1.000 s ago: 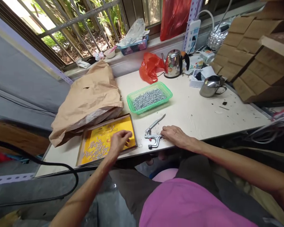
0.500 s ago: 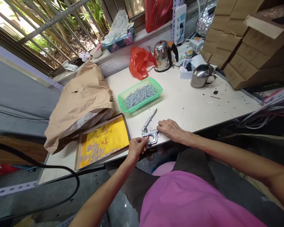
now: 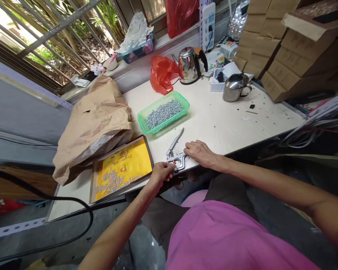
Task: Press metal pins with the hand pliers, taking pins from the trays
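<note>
L hand (image 3: 161,173): fingers (image 3: 169,168) together at pliers (image 3: 175,157) head, grip unclear | R hand (image 3: 202,153): fingers (image 3: 188,147) spread on table (image 3: 228,127), just beside pliers | pliers flat, near front edge

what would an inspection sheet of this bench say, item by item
surface: white tabletop, dark specks scattered on it
job's things: snap pliers near the edge; metal studs in a green basket and loose on a yellow tray
clutter: paper bag, red bag, kettle, steel jug
hands: left hand at the pliers' head; right hand resting against them
cables: black cable left of the table; wire bundle at right
surroundings: barred window, stacked cartons
</note>
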Demonstrator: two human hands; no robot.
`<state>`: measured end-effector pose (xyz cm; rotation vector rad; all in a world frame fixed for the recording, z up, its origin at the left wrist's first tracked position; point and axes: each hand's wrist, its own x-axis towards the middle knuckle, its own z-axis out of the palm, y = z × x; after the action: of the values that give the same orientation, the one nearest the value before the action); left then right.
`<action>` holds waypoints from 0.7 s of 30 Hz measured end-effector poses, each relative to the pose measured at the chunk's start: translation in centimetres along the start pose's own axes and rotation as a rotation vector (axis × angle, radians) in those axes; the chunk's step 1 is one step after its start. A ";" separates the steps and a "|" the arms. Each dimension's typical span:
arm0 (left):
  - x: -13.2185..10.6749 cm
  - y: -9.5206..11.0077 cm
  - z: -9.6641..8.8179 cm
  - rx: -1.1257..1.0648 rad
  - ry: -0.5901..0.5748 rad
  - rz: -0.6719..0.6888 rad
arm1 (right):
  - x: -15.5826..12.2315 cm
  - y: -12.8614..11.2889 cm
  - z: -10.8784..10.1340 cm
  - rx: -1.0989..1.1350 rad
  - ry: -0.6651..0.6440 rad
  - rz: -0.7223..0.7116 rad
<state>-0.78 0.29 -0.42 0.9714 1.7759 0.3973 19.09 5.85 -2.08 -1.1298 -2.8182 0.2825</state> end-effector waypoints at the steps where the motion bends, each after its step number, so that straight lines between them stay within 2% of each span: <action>1: 0.0 0.1 0.0 0.005 -0.013 -0.014 | 0.0 0.1 -0.1 0.010 -0.010 0.004; 7: 0.0 0.3 0.0 0.000 -0.025 -0.038 | 1.8 2.4 -1.6 0.046 -0.019 -0.044; 13: -0.2 0.3 0.1 -0.011 -0.010 -0.048 | 5.1 4.8 -1.7 -0.015 -0.157 -0.168; 21: 0.2 0.1 0.0 -0.015 -0.005 -0.093 | 6.2 4.1 -3.2 -0.063 -0.247 -0.170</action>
<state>-0.76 0.45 -0.50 0.8757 1.8033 0.3481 17.91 13.53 0.33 -0.9152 -3.1364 0.3429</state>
